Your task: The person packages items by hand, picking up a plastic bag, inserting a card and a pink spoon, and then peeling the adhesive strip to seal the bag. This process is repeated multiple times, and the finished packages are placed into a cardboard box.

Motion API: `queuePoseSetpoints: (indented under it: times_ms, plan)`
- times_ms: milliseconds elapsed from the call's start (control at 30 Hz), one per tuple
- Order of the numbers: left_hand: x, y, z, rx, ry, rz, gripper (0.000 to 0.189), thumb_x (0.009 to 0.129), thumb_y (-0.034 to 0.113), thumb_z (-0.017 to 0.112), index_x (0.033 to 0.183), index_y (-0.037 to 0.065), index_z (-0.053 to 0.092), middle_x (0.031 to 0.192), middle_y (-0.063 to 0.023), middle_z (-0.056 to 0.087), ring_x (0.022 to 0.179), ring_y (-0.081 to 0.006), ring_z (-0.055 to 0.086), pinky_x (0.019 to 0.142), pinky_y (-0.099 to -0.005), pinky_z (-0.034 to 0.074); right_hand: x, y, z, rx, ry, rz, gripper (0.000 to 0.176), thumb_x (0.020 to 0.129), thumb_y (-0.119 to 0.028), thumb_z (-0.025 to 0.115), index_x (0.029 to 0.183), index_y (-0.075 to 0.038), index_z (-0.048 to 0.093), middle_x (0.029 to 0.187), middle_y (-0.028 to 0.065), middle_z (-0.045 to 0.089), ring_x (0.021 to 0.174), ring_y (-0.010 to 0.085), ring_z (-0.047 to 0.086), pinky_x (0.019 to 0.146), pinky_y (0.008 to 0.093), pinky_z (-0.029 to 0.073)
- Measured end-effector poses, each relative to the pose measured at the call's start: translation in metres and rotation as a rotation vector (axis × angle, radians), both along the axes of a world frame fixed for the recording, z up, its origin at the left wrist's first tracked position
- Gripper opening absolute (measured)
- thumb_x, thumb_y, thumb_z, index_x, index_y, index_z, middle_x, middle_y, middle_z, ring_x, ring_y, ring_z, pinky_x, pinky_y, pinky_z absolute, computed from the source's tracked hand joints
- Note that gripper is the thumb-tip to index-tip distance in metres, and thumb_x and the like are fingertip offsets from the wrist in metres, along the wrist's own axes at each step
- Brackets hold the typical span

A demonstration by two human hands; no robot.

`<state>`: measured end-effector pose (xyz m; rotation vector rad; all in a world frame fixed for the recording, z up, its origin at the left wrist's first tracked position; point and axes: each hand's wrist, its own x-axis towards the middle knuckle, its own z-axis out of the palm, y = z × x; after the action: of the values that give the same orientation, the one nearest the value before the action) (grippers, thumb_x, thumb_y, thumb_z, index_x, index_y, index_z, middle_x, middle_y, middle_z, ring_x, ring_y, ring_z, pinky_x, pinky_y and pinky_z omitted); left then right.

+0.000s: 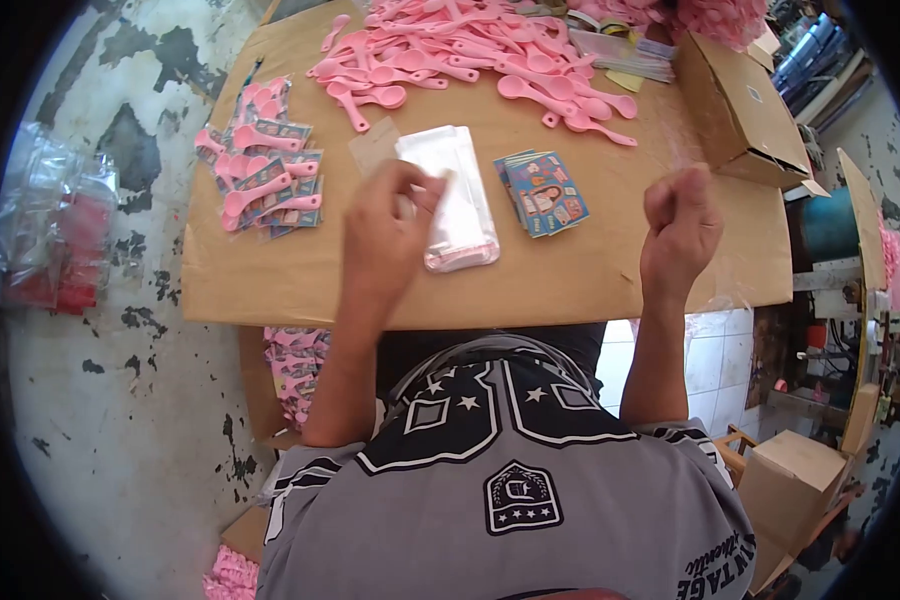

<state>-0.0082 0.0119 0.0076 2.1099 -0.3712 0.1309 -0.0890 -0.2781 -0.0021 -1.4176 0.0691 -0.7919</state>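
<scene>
My left hand is above the left edge of a stack of clear plastic sleeves, fingers curled and pinched; whether something small is between them I cannot make out. Over the right part of the table, my right hand is closed in a loose fist, its contents hidden. Between the hands lies a stack of blue printed cards. Pink spoons form a big pile at the back. On the left are pink spoons packed with cards.
A cardboard box stands at the table's back right. Clear and red plastic bags lie on the floor at the left. Another box is at the lower right. More packed spoons are under the brown table.
</scene>
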Motion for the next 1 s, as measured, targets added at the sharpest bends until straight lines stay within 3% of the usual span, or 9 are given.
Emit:
queuePoseSetpoints:
  times_ms: [133, 233, 300, 433, 533, 633, 733, 933, 1000]
  plan:
    - [0.034, 0.037, -0.031, 0.526, -0.042, 0.300, 0.049, 0.099, 0.047, 0.070, 0.092, -0.002, 0.064, 0.089, -0.0177, 0.068, 0.083, -0.0350, 0.064, 0.075, -0.0450, 0.050, 0.015, 0.018, -0.009, -0.412, 0.353, -0.081, 0.032, 0.104, -0.033, 0.068, 0.097, -0.002, 0.065, 0.075, 0.0025, 0.052, 0.068, 0.0111, 0.046, 0.061, 0.0295, 0.039]
    - [0.032, 0.030, -0.049, 0.712, -0.158, 0.268, 0.052, 0.094, 0.049, 0.074, 0.092, -0.001, 0.061, 0.103, -0.0208, 0.064, 0.101, -0.0375, 0.061, 0.089, -0.0508, 0.047, 0.020, 0.026, -0.016, -0.500, 0.622, -0.031, 0.043, 0.093, -0.039, 0.080, 0.100, 0.001, 0.065, 0.081, 0.0064, 0.054, 0.075, 0.0155, 0.052, 0.067, 0.0332, 0.046]
    - [0.035, 0.031, -0.048, 0.649, -0.078, 0.258, 0.048, 0.095, 0.046, 0.073, 0.092, -0.001, 0.061, 0.106, -0.0210, 0.063, 0.104, -0.0379, 0.060, 0.091, -0.0505, 0.047, 0.022, 0.029, -0.023, -0.526, 0.659, 0.009, 0.044, 0.091, -0.039, 0.082, 0.098, 0.000, 0.065, 0.079, 0.0054, 0.055, 0.072, 0.0145, 0.051, 0.066, 0.0326, 0.045]
    - [0.037, 0.043, -0.061, 0.504, -0.128, 0.228, 0.039, 0.099, 0.036, 0.071, 0.091, 0.000, 0.060, 0.101, -0.0203, 0.064, 0.096, -0.0390, 0.061, 0.087, -0.0505, 0.048, 0.025, 0.027, -0.025, -0.435, 0.692, 0.085, 0.041, 0.091, -0.036, 0.083, 0.093, 0.001, 0.064, 0.077, 0.0032, 0.060, 0.068, 0.0120, 0.051, 0.064, 0.0312, 0.044]
    - [0.039, 0.053, -0.058, 0.259, 0.043, 0.219, 0.027, 0.101, 0.024, 0.070, 0.098, 0.000, 0.059, 0.093, -0.0155, 0.066, 0.087, -0.0312, 0.064, 0.080, -0.0437, 0.052, 0.026, 0.018, -0.036, -0.381, 0.646, 0.115, 0.037, 0.094, -0.032, 0.080, 0.092, 0.001, 0.065, 0.076, 0.0024, 0.063, 0.067, 0.0095, 0.051, 0.063, 0.0301, 0.045]
    - [0.031, 0.054, -0.055, -0.274, 0.229, 0.152, 0.025, 0.101, 0.017, 0.069, 0.112, -0.002, 0.059, 0.089, -0.0091, 0.068, 0.081, -0.0200, 0.066, 0.074, -0.0328, 0.053, 0.026, 0.012, -0.039, -0.376, 0.668, 0.105, 0.033, 0.099, -0.029, 0.074, 0.093, 0.002, 0.067, 0.079, 0.0020, 0.065, 0.071, 0.0081, 0.053, 0.065, 0.0286, 0.044]
    - [0.028, 0.051, -0.059, -0.580, 0.262, 0.041, 0.035, 0.101, 0.014, 0.071, 0.128, -0.003, 0.055, 0.092, -0.0060, 0.069, 0.085, -0.0116, 0.067, 0.076, -0.0246, 0.053, 0.024, 0.018, -0.043, -0.318, 0.516, 0.047, 0.030, 0.104, -0.027, 0.068, 0.099, 0.002, 0.068, 0.083, -0.0001, 0.065, 0.073, 0.0082, 0.052, 0.065, 0.0282, 0.043]
    - [0.024, 0.055, -0.052, -1.009, 0.624, -0.058, 0.024, 0.103, 0.011, 0.069, 0.121, -0.003, 0.065, 0.095, -0.0030, 0.071, 0.084, -0.0085, 0.066, 0.076, -0.0215, 0.054, 0.020, 0.025, -0.031, -0.109, 0.354, -0.118, 0.026, 0.110, -0.027, 0.059, 0.109, -0.003, 0.068, 0.084, -0.0058, 0.058, 0.070, 0.0011, 0.047, 0.062, 0.0204, 0.038]
    - [0.019, 0.052, -0.042, -0.981, 0.663, -0.065, 0.019, 0.103, 0.013, 0.068, 0.116, -0.002, 0.069, 0.094, -0.0021, 0.071, 0.081, -0.0080, 0.065, 0.074, -0.0210, 0.053, 0.019, 0.027, -0.026, -0.070, 0.280, -0.076, 0.025, 0.111, -0.027, 0.058, 0.110, -0.004, 0.068, 0.083, -0.0067, 0.057, 0.069, -0.0005, 0.045, 0.060, 0.0184, 0.037]
